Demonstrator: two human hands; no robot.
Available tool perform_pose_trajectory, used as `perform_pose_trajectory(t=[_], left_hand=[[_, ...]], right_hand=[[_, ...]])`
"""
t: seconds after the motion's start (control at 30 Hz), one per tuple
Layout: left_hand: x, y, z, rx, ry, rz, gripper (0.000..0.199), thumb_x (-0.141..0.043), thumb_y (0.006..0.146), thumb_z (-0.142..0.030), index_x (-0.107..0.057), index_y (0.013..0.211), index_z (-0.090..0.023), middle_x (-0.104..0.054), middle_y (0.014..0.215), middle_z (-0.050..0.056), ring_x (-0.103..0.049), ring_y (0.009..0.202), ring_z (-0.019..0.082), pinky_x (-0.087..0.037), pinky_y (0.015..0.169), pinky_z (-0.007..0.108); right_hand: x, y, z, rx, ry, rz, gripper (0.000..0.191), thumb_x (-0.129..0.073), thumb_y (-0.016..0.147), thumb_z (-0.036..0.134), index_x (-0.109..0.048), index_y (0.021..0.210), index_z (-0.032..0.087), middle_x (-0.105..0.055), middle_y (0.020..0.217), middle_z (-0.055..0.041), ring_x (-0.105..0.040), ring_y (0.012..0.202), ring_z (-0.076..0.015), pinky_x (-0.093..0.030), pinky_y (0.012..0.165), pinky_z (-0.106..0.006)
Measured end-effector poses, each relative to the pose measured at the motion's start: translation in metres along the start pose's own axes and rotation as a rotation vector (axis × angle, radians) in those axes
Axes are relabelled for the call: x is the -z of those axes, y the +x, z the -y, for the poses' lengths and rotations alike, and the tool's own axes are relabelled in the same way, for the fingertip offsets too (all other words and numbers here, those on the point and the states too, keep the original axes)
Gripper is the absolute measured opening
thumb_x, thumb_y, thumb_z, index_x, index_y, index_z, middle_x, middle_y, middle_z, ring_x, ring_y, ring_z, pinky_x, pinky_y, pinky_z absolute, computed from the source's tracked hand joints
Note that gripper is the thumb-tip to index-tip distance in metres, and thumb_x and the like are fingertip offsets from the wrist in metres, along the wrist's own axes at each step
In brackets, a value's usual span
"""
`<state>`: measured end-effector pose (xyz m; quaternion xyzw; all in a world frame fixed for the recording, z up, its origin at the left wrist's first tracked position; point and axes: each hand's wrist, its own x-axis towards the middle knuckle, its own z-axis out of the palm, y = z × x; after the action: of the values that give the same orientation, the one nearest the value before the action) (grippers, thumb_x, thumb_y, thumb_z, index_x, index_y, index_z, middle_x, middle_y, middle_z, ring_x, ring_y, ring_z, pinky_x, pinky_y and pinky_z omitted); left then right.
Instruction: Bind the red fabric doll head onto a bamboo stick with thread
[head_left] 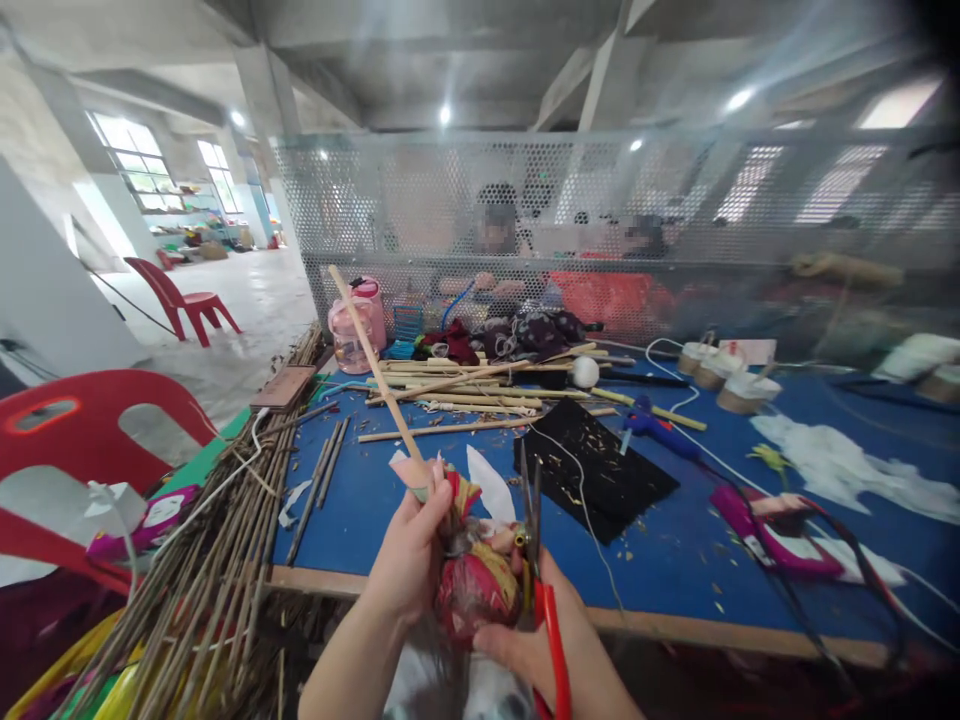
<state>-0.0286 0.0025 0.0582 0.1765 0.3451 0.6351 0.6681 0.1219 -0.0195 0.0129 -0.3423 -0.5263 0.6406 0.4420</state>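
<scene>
Holding red-yellow bundle | left grip: top | right grip: base, scissors

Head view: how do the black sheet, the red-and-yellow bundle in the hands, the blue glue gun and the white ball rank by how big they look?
1. Black sheet
2. Red-and-yellow bundle, though nearness to the camera enlarges it
3. Blue glue gun
4. White ball

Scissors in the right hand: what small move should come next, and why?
Perhaps set the scissors aside: the right hand holds them while its thumb presses the bundle, blades pointing up beside it. The left hand, also gripping the bundle, could steady it.
</scene>
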Motion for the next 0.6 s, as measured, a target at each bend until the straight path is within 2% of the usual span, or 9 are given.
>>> perform_pose_trajectory(t=[0.07,0.13,0.2,0.27,0.37,0.43,0.47,0.5,0.6], left_hand=[[0.001,-0.001,-0.005,0.016,-0.027,0.120,0.048,-0.072,0.066,-0.030,-0.058,0.110,-0.018,-0.066,0.097,0.007,-0.063,0.087,0.021,-0.047,0.076,0.030],[0.008,0.001,-0.008,-0.001,0.007,0.133,0.060,-0.072,0.062,-0.028,-0.053,0.119,-0.021,-0.062,0.108,0.008,-0.061,0.092,0.022,-0.047,0.075,0.030],[0.018,0.007,-0.007,-0.085,0.118,-0.017,0.059,-0.070,0.064,-0.031,-0.050,0.119,-0.024,-0.059,0.109,0.006,-0.059,0.090,0.019,-0.046,0.071,0.027],[0.029,0.013,-0.002,-0.147,0.297,-0.153,0.044,-0.063,0.072,-0.040,-0.053,0.110,-0.021,-0.059,0.100,0.005,-0.056,0.082,0.016,-0.043,0.064,0.024],[0.039,0.015,0.006,-0.282,0.577,-0.255,0.038,-0.052,0.079,-0.051,-0.056,0.097,-0.017,-0.056,0.085,0.004,-0.051,0.074,0.016,-0.038,0.058,0.024],[0.042,0.012,0.007,-0.452,0.668,-0.374,0.035,-0.054,0.077,-0.050,-0.055,0.091,-0.018,-0.053,0.079,0.001,-0.048,0.069,0.015,-0.037,0.059,0.024],[0.042,0.011,0.007,-0.487,0.673,-0.380,0.032,-0.055,0.077,-0.050,-0.054,0.084,-0.018,-0.051,0.073,-0.001,-0.046,0.064,0.013,-0.036,0.057,0.024],[0.041,0.009,0.006,-0.458,0.659,-0.311,0.032,-0.054,0.078,-0.050,-0.053,0.076,-0.018,-0.048,0.066,-0.002,-0.043,0.059,0.012,-0.035,0.055,0.024],[0.031,0.007,0.004,-0.192,0.535,0.073,0.041,-0.048,0.082,-0.052,-0.055,0.063,-0.016,-0.049,0.057,-0.002,-0.045,0.056,0.012,-0.037,0.057,0.025]], right_hand=[[0.000,0.003,0.006,0.006,0.124,0.017,0.058,-0.078,0.062,0.033,-0.053,0.113,0.022,-0.063,0.107,-0.0096,-0.061,0.098,-0.0264,-0.049,0.085,-0.038],[0.002,0.004,0.009,0.002,0.274,0.027,0.050,-0.075,0.065,0.037,-0.059,0.109,0.020,-0.065,0.106,-0.0106,-0.061,0.101,-0.0283,-0.047,0.090,-0.040],[0.006,0.002,0.009,-0.026,0.422,-0.022,0.046,-0.073,0.065,0.039,-0.063,0.105,0.020,-0.066,0.107,-0.0102,-0.060,0.106,-0.0294,-0.044,0.095,-0.042],[0.009,-0.001,0.006,-0.074,0.539,-0.068,0.046,-0.075,0.062,0.039,-0.065,0.104,0.021,-0.068,0.106,-0.0096,-0.060,0.107,-0.0302,-0.043,0.097,-0.044],[0.011,-0.004,-0.001,-0.116,0.647,-0.092,0.044,-0.077,0.060,0.040,-0.068,0.099,0.023,-0.070,0.102,-0.0087,-0.059,0.108,-0.0309,-0.043,0.097,-0.046],[0.011,-0.005,-0.006,-0.148,0.717,-0.100,0.038,-0.076,0.062,0.043,-0.069,0.094,0.024,-0.071,0.100,-0.0074,-0.059,0.108,-0.0298,-0.043,0.097,-0.046],[0.010,-0.004,-0.009,-0.173,0.750,-0.090,0.038,-0.074,0.063,0.046,-0.069,0.094,0.024,-0.071,0.100,-0.0071,-0.060,0.108,-0.0294,-0.043,0.096,-0.046],[0.009,-0.003,-0.011,-0.197,0.776,-0.071,0.040,-0.073,0.064,0.048,-0.069,0.095,0.023,-0.071,0.101,-0.0073,-0.060,0.107,-0.0292,-0.044,0.096,-0.046],[0.005,0.000,-0.016,-0.192,0.764,-0.021,0.046,-0.067,0.068,0.053,-0.067,0.102,0.022,-0.070,0.103,-0.0085,-0.062,0.104,-0.0286,-0.046,0.093,-0.046]])
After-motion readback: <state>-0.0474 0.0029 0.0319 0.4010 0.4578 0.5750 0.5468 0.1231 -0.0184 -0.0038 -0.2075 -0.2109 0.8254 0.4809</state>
